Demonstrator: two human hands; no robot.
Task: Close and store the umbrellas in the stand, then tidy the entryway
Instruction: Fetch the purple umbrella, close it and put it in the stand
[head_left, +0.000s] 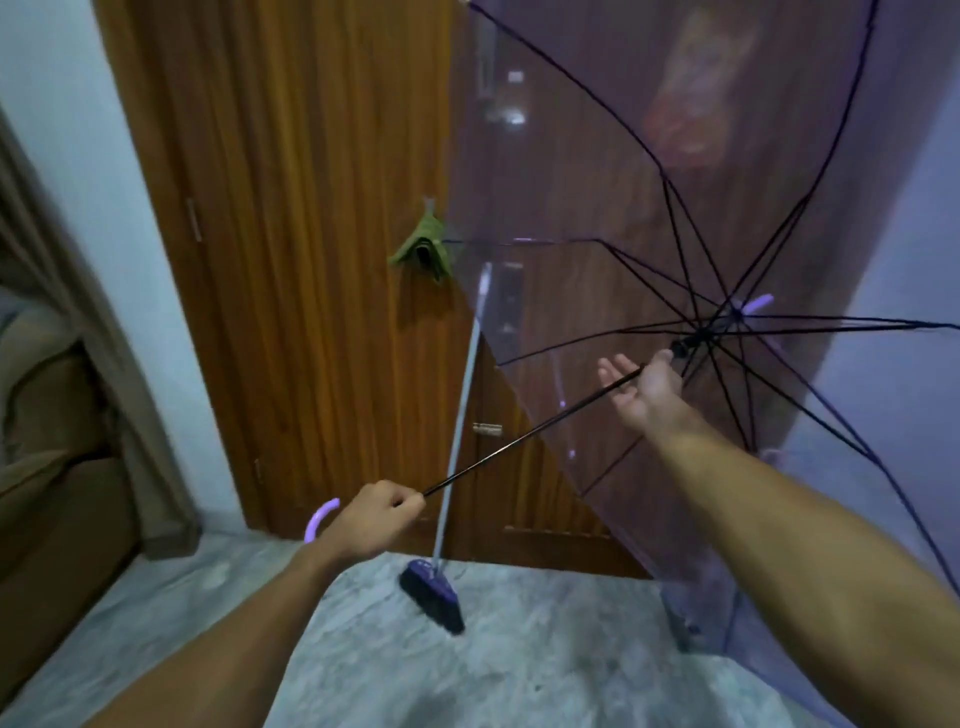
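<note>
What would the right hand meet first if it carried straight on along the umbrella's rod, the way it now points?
Most likely the black sliding collar on the rod, just beyond the open right hand; depth is hard to judge.

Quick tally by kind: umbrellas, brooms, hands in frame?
Open transparent purple umbrella: 1
Folded green umbrella hanging on the door: 1
Broom: 1
Hands: 2, left hand, right hand
Total: 5

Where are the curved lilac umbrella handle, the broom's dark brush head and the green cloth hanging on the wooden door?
Curved lilac umbrella handle (320, 517), head view: its hooked end.
Broom's dark brush head (434, 597), head view: the bristle block.
Green cloth (423, 248), head view: its middle fold.
</note>
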